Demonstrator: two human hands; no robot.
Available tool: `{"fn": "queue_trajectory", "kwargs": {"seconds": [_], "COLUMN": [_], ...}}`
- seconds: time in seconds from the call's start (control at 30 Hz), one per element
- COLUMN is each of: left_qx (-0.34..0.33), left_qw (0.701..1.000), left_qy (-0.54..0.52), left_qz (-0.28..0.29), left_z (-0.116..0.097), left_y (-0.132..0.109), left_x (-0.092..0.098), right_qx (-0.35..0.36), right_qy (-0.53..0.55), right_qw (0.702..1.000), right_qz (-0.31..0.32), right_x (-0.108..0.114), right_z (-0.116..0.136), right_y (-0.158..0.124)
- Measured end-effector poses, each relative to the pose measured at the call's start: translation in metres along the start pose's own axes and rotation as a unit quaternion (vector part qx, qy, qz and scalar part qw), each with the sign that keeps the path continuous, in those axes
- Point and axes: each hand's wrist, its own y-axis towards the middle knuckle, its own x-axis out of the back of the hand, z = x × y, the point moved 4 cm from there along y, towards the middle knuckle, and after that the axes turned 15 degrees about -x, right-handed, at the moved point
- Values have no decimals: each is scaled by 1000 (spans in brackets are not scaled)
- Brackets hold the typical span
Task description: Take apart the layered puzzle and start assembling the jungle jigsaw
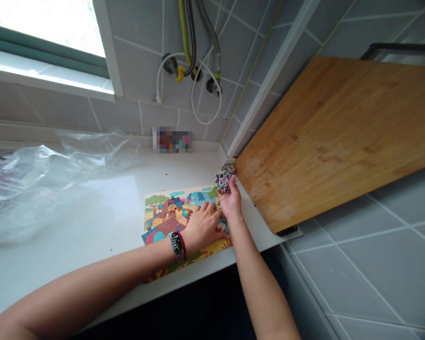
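Clamped between the thumb and fingers of the right hand [231, 200], a small, loose stack of multicoloured cardboard jigsaw pieces [224, 179] is held up just beyond the top right corner of a bright rectangular cartoon-animal jigsaw puzzle [170, 212]. The left hand [203, 226] lies open on that puzzle, fingers spread. The puzzle sits near the front edge of a white stone countertop [109, 226].

Through the head camera, I judge the step in hand to be placing pieces from the stack onto the puzzle. The next move calls for working one piece free with the right fingers while the left hand steadies the puzzle.

A crumpled clear plastic bag [38, 184] lies to the left, and a honey-brown bamboo cutting board [333, 141] stands just beside the stack. The left hand hides part of the puzzle, so I can't tell which pieces are seated. The stack's pieces are too small to tell apart, and a pixelated patch [172, 140] by the wall is unreadable
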Motion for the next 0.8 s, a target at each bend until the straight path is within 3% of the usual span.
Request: {"fn": "queue_trajectory", "kwargs": {"seconds": [0.23,0.53,0.67,0.8], "left_qx": [16,45,90,116], "left_qw": [996,990,980,947], "left_qy": [-91,-130,-168,-261], "left_qz": [0,14,-50,-145], "left_z": [16,45,69,84], "left_y": [5,13,13,14], "left_x": [-4,5,11,15], "right_qx": [-10,-15,-20,-27], "right_qy": [24,21,15,-10], "right_qw": [1000,999,1000,999], "right_qz": [-14,-20,-2,26], "right_x": [0,3,1,-2], "right_z": [1,0,-1,-3], "right_y": [0,3,3,2]}}
